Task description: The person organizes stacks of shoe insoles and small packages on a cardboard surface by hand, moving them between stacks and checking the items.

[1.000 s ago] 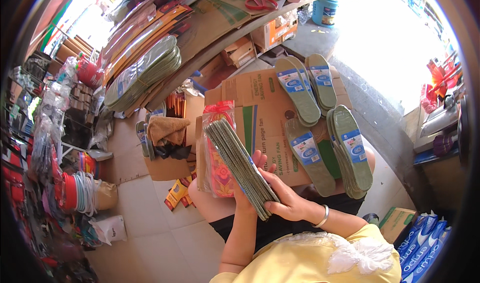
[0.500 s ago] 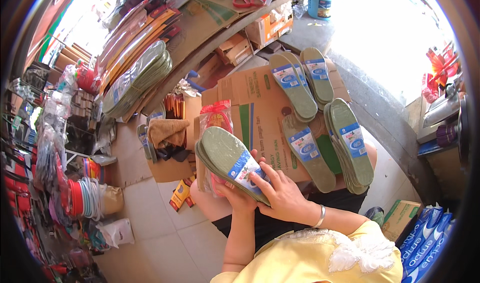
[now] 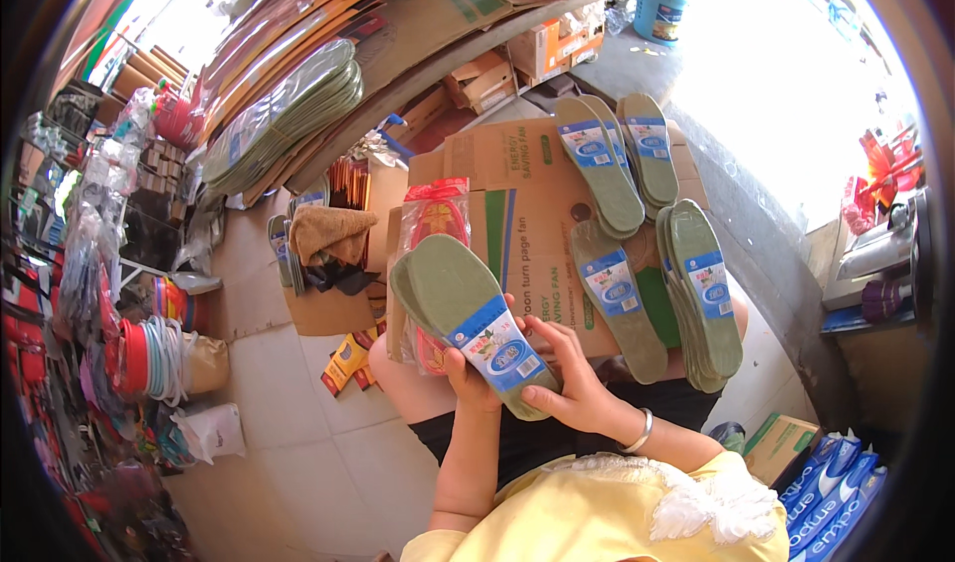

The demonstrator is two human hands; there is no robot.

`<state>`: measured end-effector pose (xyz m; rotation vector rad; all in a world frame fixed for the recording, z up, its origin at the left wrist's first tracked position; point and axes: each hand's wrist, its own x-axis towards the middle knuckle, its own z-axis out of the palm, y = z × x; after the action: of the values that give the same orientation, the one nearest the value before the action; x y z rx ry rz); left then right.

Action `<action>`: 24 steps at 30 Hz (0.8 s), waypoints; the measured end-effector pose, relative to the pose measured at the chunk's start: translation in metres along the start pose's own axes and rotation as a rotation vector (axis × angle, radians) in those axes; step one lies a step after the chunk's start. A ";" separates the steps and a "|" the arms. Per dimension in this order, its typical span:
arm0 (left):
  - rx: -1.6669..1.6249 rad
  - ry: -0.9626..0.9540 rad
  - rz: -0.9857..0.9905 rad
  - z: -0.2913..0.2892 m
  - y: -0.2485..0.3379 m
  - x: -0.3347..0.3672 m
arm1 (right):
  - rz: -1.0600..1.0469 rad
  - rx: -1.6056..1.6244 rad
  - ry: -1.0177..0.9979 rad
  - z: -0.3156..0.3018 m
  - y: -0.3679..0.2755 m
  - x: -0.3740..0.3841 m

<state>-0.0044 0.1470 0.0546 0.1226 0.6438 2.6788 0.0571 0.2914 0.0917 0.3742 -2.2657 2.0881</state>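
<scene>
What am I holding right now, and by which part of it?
A stack of green insoles: your left hand holds it around the lower, blue-labelled part, while your right hand is at its right edge near the lower end.

I hold green insoles (image 3: 450, 281) stacked slightly askew, broad ends pointing forward-left, a blue label (image 3: 503, 351) across the top one.

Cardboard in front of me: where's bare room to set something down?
Bare room runs up the middle of the cardboard, between the red packet on the left and the green insoles on the right, beyond your right hand. Crowded: the right side, with insole piles close together, and lower left, beneath the held insoles.
</scene>
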 end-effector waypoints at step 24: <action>0.142 0.174 -0.062 0.008 0.016 0.011 | 0.398 0.095 -0.274 -0.015 -0.005 0.012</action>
<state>-0.0187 0.1416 0.0683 -0.0921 0.8763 2.6023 0.0445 0.3040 0.1004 0.2398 -2.5797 2.4742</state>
